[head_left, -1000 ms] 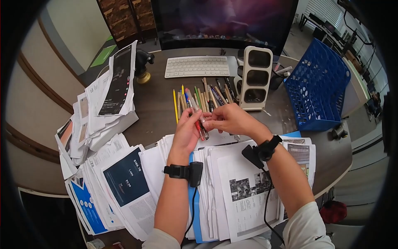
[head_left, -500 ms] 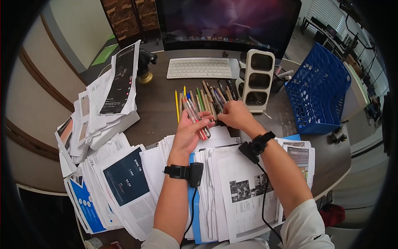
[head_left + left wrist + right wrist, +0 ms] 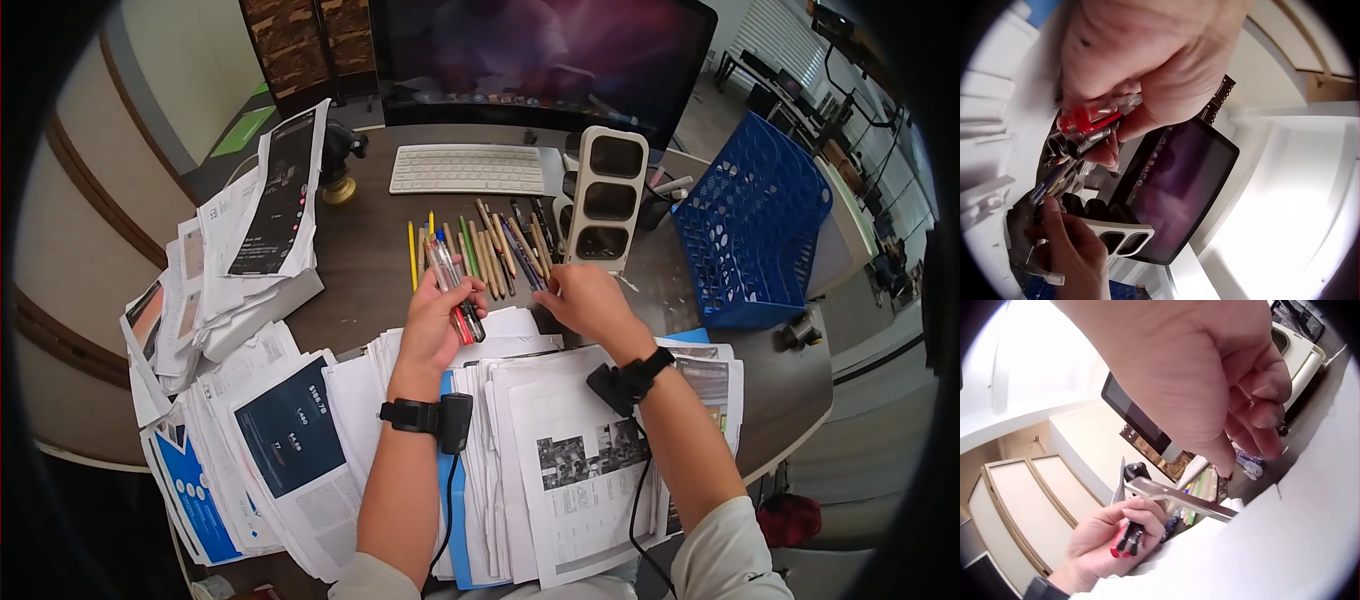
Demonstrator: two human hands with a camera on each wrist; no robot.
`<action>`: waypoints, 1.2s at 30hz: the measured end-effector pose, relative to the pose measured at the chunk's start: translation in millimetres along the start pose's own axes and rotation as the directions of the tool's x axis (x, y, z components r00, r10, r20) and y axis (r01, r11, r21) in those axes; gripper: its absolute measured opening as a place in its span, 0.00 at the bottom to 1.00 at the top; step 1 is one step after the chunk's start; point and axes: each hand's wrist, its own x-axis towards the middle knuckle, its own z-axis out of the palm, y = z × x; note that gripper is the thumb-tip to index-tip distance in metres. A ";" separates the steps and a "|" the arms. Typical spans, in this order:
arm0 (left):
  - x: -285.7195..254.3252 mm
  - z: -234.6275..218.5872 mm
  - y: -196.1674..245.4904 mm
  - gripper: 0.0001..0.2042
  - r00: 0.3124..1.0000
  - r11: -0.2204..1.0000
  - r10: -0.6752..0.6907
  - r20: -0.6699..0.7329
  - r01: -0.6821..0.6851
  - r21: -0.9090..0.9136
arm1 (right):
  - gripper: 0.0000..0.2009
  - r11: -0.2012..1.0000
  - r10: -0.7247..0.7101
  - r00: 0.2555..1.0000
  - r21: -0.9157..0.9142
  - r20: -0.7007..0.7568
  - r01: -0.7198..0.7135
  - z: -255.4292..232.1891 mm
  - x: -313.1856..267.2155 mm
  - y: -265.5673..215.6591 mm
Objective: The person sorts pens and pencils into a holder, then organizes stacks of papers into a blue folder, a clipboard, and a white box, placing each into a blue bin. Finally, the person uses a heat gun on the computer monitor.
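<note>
Several clear-barrelled pens (image 3: 443, 266) with red, black and blue parts are gripped in my left hand (image 3: 432, 322), above the near edge of the pencils. In the left wrist view, red and black pen ends (image 3: 1088, 128) stick out of that hand. My right hand (image 3: 597, 308) reaches down at the near right end of the loose pencils and pens (image 3: 488, 262), its fingertips beside a dark blue pen (image 3: 523, 258). The right wrist view shows its fingers loosely bent, with a gap between thumb and fingertips and a blue, clear-ended pen (image 3: 1250, 466) beyond that gap.
A cream three-slot holder (image 3: 608, 185) stands behind the right hand, near a blue plastic rack (image 3: 750, 230). A keyboard (image 3: 465, 170) and monitor (image 3: 540, 60) are at the back. Paper stacks (image 3: 560, 400) cover the front; more papers (image 3: 260, 225) rise at the left.
A second ago my right hand was at the pens in my left hand; it moved off right to the loose pens. My left hand has kept its pens. The head view has shifted slightly.
</note>
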 end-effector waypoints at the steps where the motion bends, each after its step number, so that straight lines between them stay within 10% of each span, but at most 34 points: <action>1: 0.0 0.0 1.8 0.20 1.000 0.999 -0.016 -0.010 0.016 -0.037 | 0.17 1.000 0.006 1.000 0.000 -0.004 -0.006 5.6 2.8 2.9; 7: -6.3 15.7 6.3 0.11 0.992 0.989 -0.126 0.014 0.127 -0.077 | 0.14 0.999 -0.037 0.999 -0.027 0.039 0.038 23.3 16.1 9.7; 13: -5.6 16.7 1.3 0.11 0.984 0.977 -0.170 0.060 0.176 -0.119 | 0.18 0.892 0.141 0.984 0.416 0.113 -0.176 0.7 -11.2 -7.7; 15: -5.0 17.9 -1.9 0.11 0.982 0.976 -0.177 0.068 0.183 -0.115 | 0.20 0.781 -0.030 0.990 0.622 0.135 -0.061 -0.8 -20.5 -20.4; 18: -4.9 17.4 -4.1 0.11 0.990 0.990 -0.136 0.026 0.136 -0.021 | 0.20 0.906 -0.190 0.974 0.404 0.122 0.126 -15.2 -26.1 -32.4; 22: 0.0 -1.7 -1.6 0.16 0.999 0.999 -0.037 0.028 0.037 -0.001 | 0.14 0.937 -0.028 0.999 0.348 0.045 0.011 -9.9 -15.1 -7.7; 26: -3.6 -3.4 12.8 0.19 1.000 0.995 -0.020 -0.015 0.018 -0.093 | 0.21 0.995 0.004 1.000 -0.104 0.006 -0.003 -3.3 -15.7 7.8; 36: -5.8 -3.3 19.4 0.21 0.998 0.981 0.013 -0.061 -0.024 -0.191 | 0.17 0.997 0.034 0.996 -0.067 0.077 -0.029 -3.7 -0.8 -3.0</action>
